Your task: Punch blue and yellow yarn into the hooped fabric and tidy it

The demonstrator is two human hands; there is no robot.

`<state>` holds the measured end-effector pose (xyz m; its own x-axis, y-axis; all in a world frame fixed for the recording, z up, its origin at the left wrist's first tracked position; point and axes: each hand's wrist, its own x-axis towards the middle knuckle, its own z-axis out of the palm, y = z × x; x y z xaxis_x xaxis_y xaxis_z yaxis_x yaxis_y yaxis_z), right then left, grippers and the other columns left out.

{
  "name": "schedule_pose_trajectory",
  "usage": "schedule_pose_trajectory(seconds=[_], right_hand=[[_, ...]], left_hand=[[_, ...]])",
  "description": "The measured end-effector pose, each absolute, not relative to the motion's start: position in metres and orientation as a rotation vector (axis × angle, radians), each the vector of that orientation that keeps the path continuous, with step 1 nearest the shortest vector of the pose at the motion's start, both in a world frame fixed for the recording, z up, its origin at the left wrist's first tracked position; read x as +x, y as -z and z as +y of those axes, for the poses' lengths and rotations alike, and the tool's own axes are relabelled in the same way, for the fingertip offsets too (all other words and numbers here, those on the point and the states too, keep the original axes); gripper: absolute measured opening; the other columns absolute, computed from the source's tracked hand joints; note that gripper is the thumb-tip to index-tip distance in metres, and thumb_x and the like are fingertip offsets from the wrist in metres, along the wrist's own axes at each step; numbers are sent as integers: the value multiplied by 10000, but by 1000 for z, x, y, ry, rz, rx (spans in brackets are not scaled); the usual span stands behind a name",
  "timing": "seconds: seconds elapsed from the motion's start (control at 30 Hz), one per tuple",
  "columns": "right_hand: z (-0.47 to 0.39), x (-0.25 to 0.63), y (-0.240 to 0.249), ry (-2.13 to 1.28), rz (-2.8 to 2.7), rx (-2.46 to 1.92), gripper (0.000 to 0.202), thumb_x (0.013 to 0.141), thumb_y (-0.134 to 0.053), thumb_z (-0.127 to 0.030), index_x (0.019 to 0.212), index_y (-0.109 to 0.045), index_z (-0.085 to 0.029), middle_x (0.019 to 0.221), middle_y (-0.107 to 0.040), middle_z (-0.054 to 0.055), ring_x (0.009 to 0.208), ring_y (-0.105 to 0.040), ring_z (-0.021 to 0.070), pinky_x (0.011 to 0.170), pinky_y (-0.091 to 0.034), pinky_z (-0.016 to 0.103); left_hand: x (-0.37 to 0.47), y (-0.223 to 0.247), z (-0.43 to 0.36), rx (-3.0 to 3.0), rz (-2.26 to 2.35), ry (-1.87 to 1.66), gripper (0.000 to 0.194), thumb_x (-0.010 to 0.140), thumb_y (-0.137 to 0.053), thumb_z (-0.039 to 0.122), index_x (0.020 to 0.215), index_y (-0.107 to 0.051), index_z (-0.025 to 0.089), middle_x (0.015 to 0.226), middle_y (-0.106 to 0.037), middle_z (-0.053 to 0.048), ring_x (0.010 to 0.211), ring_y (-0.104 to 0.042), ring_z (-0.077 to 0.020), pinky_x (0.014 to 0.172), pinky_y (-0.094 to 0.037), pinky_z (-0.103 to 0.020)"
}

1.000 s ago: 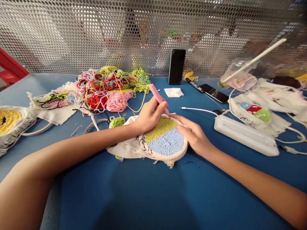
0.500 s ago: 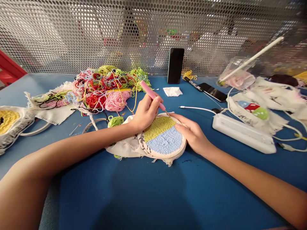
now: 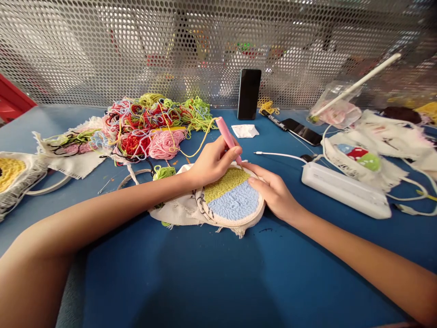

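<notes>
Two hands of yours meet over a round hoop lying at the middle of the blue table. Your left hand is curled in a narrow pen grip around a pink punch needle, thumb on the near side and no visible gap between skin and handle. The tool tilts, its upper end leaning to your left, its thin metal tip down at the upper right of the yellow-green loops; whether the tip pierces the cloth is too small to tell.

Your right hand pinches the hoop's right edge, the thumb laid over the front near where the yellow-green meets the blue loops, the other fingers reaching along the far rim, partly hidden. The hoop thus sits just left of your right fingers and under your left hand, with loose cloth spreading to its left beneath your left forearm. From the tool's top, a yellow strand sags towards the tangled yarn heap.
</notes>
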<state>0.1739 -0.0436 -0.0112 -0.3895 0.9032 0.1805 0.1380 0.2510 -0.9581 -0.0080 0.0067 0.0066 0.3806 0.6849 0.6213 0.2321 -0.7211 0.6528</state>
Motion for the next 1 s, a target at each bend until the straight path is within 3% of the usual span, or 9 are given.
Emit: schedule_pose_trajectory(seconds=[0.3, 0.6, 0.83, 1.0], right_hand=[[-44, 173, 14, -1238, -1710, -965, 432, 857, -493, -343, 1280, -480, -254, 1303, -517, 34, 1187, -485, 220, 1001, -381, 382], [-42, 174, 15, -1237, -1706, -955, 433, 857, -497, -344, 1284, -473, -278, 1302, -518, 23, 1189, -483, 216, 1015, -368, 399], [-42, 174, 15, -1212, -1723, -965, 397, 850, -500, -354, 1244, -510, -301, 1288, -530, 8, 1208, -463, 224, 1013, -372, 410], [-41, 175, 15, -1208, -1726, -983, 425, 846, -508, -358, 1264, -497, -286, 1279, -538, 20, 1214, -456, 235, 1015, -365, 418]], left_hand=[[-5, -8, 4, 2348, 714, -1119, 250, 899, -396, 284, 761, -553, 148, 754, -590, -26, 629, -527, -76, 604, -418, -216], [-5, -1, 4, 2169, 747, -1229, 235, 898, -401, 334, 786, -512, 160, 740, -594, -23, 658, -535, -85, 619, -435, -224], [-4, 6, 7, 1782, 775, -1420, 289, 879, -405, 459, 826, -460, 181, 651, -531, 23, 478, -419, -40, 427, -355, -179], [-3, 4, 7, 1773, 751, -1397, 281, 878, -417, 448, 830, -464, 175, 631, -494, 33, 488, -414, -37, 436, -355, -167]])
